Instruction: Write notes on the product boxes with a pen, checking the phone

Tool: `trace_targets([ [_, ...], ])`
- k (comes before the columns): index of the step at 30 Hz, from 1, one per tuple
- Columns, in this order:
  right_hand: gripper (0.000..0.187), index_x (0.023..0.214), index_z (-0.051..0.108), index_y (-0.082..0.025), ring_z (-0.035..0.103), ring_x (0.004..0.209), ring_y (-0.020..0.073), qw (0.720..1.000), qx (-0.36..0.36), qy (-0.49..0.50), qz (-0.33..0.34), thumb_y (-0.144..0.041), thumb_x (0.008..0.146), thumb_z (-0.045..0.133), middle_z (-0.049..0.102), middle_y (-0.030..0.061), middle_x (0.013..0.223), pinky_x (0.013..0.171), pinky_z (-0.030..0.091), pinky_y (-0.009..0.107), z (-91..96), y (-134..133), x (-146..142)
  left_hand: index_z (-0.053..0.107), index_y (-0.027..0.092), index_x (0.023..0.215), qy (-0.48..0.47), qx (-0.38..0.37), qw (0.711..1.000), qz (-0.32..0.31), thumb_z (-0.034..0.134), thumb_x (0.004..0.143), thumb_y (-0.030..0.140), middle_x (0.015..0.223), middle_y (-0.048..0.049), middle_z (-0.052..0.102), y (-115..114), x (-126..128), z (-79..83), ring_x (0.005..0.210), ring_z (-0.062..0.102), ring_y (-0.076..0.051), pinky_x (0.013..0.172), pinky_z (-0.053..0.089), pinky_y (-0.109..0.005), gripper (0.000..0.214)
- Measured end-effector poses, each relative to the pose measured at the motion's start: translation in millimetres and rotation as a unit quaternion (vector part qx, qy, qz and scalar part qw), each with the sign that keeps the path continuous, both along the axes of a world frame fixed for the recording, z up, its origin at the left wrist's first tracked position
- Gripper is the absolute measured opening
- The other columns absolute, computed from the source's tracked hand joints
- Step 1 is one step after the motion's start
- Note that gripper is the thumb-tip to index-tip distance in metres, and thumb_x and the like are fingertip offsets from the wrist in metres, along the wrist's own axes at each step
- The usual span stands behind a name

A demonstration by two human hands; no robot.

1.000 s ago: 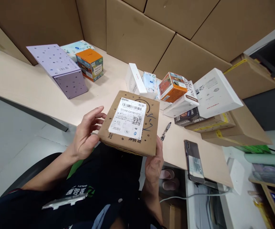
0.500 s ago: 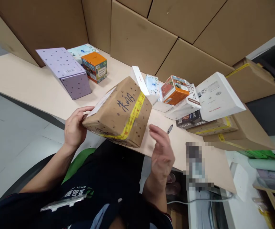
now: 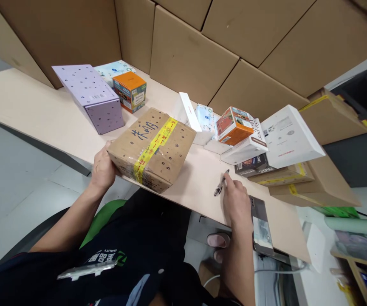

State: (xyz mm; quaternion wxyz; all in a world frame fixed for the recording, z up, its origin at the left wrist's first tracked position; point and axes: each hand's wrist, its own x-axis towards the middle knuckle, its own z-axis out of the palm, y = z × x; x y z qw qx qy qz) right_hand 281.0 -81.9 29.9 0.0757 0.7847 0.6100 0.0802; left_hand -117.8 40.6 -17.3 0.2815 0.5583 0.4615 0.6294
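Note:
A brown cardboard box (image 3: 177, 146) with yellow tape and handwritten dark characters rests, slightly tilted, near the front edge of the table. My left hand (image 3: 104, 166) is closed round its left end, the thumb hidden from view. To the right, my right hand (image 3: 237, 197) is down at the tabletop with its fingers curled at a dark pen (image 3: 218, 189). The fingertips touch the pen, which still lies on or just above the surface. A phone-like dark flat object (image 3: 260, 208) lies right beside my right wrist.
A lilac box (image 3: 103, 114) and an orange box (image 3: 129, 80) stand at the back left of the table (image 3: 18, 102). Several boxes are stacked at the right, with a white box (image 3: 293, 136) on top. Large cartons (image 3: 190, 51) form a wall behind.
The cardboard box has come down and turned, showing its taped top more. My right hand has left the box's side and moved right and down to the pen.

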Motion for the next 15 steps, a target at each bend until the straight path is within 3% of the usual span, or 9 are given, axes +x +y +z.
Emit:
trace_targets([
  [4, 0.040, 0.132, 0.064, -0.021, 0.062, 0.096, 0.0271, 0.998, -0.015, -0.020, 0.058, -0.010, 0.097, 0.048, 0.067, 0.0139, 0.111, 0.080, 0.044, 0.034, 3.9, 12.3, -7.9, 0.067, 0.020, 0.127, -0.027, 0.098, 0.994, 0.033, 0.044, 0.107, 0.050, 0.121, -0.0045, 0.069, -6.6, 11.1, 25.9, 0.103, 0.067, -0.018, 0.094, 0.057, -0.035, 0.042],
  [8, 0.024, 0.110, 0.069, -0.019, 0.062, 0.091, 0.0255, 0.996, -0.002, -0.017, 0.090, -0.013, 0.097, 0.049, 0.067, 0.0130, 0.101, 0.076, 0.044, 0.034, 2.1, 20.5, -9.8, 0.072, 0.023, 0.123, 0.060, 0.224, 0.971, 0.058, 0.049, 0.105, 0.043, 0.134, -0.0066, 0.059, -23.5, 20.5, 54.7, 0.124, 0.059, -0.024, 0.105, 0.054, -0.043, 0.036],
  [11, 0.019, 0.105, 0.066, -0.020, 0.063, 0.087, 0.0235, 0.988, 0.092, 0.068, 0.100, -0.018, 0.098, 0.048, 0.067, 0.0100, 0.095, 0.075, 0.046, 0.033, -2.8, 19.4, -11.7, 0.074, 0.026, 0.120, 0.167, 0.251, 0.953, 0.030, 0.049, 0.105, 0.040, 0.140, -0.0067, 0.054, -34.1, 27.5, 67.9, 0.128, 0.058, -0.025, 0.110, 0.051, -0.046, 0.032],
  [13, 0.009, 0.097, 0.061, -0.020, 0.064, 0.076, 0.0205, 0.957, 0.216, 0.182, 0.070, -0.025, 0.095, 0.054, 0.066, 0.0053, 0.085, 0.069, 0.047, 0.032, -3.6, 16.9, -16.8, 0.074, 0.028, 0.119, 0.218, 0.252, 0.943, 0.017, 0.051, 0.104, 0.037, 0.134, -0.0069, 0.058, -36.8, 32.7, 72.2, 0.124, 0.060, -0.025, 0.108, 0.053, -0.047, 0.029],
  [15, 0.012, 0.090, 0.054, -0.022, 0.062, 0.061, 0.0168, 0.869, 0.369, 0.328, 0.030, -0.032, 0.088, 0.061, 0.062, -0.0017, 0.074, 0.060, 0.049, 0.029, 0.6, 15.0, -26.2, 0.073, 0.031, 0.117, 0.233, 0.259, 0.937, 0.004, 0.053, 0.102, 0.037, 0.126, -0.0063, 0.062, -36.3, 38.0, 74.1, 0.119, 0.062, -0.025, 0.105, 0.055, -0.048, 0.026],
])
